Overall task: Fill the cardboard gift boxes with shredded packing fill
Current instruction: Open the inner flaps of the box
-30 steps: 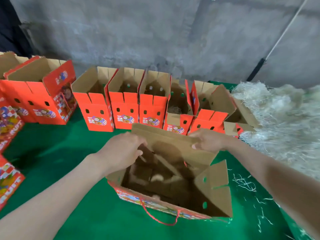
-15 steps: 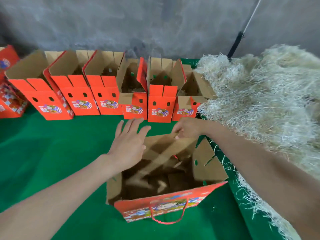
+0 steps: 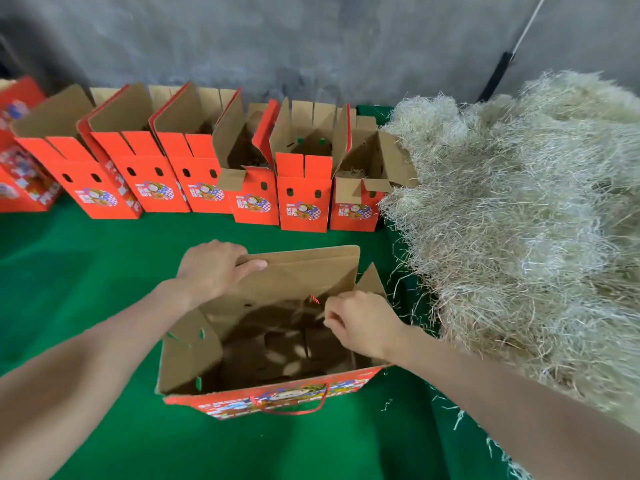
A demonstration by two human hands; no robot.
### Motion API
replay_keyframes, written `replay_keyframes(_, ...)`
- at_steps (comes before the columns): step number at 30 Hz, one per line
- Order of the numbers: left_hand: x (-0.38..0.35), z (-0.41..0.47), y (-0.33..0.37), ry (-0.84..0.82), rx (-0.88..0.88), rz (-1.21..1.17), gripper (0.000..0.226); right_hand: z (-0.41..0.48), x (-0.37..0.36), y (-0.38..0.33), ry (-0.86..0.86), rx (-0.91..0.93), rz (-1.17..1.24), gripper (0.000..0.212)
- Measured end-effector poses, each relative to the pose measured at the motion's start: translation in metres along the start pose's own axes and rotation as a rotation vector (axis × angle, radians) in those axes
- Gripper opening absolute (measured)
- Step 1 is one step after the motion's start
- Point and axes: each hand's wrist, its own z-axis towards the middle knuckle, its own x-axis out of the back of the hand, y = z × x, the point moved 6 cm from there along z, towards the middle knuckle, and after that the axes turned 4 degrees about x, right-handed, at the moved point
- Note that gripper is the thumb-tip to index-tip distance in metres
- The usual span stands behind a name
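Note:
An open red gift box (image 3: pixel 277 398) with brown cardboard inside stands on the green cloth in front of me. My left hand (image 3: pixel 211 268) grips the top edge of its far flap at the left corner. My right hand (image 3: pixel 360 322) is curled at the box's right side flap and seems to pinch something near a red cord end; what it pinches I cannot make out. The box's inside is dark and shows cardboard inserts. A big heap of pale shredded fill (image 3: pixel 512 209) lies to the right.
A row of several open red gift boxes (image 3: pixel 214 168) lines the far side against a grey wall. More red boxes (image 3: pixel 20 168) sit at the far left. Loose shreds (image 3: pixel 457 415) are scattered on the green cloth (image 3: pixel 86 271) near the heap.
My left hand went from open above the box to gripping the far flap's edge. My right hand moved from the far flap to the right side flap. The view drew closer.

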Motion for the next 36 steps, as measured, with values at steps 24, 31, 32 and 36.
replay_keyframes(24, -0.001, -0.014, 0.02, -0.125, -0.183, -0.173, 0.041, -0.015, -0.037, -0.021, -0.189, -0.243, 0.088, 0.021)
replay_keyframes(31, -0.003, -0.007, 0.034, -0.333, -0.165, -0.126, 0.044, -0.017, -0.033, -0.023, -0.185, -0.316, 0.096, 0.024)
replay_keyframes(32, -0.003, -0.005, 0.038, -0.382, -0.185, -0.128, 0.039, -0.016, -0.027, -0.023, -0.142, -0.32, 0.131, 0.024)
replay_keyframes(36, 0.007, -0.001, 0.063, -0.412, -0.301, -0.251, 0.037, -0.011, 0.032, -0.004, 0.25, -0.372, 0.321, 0.017)
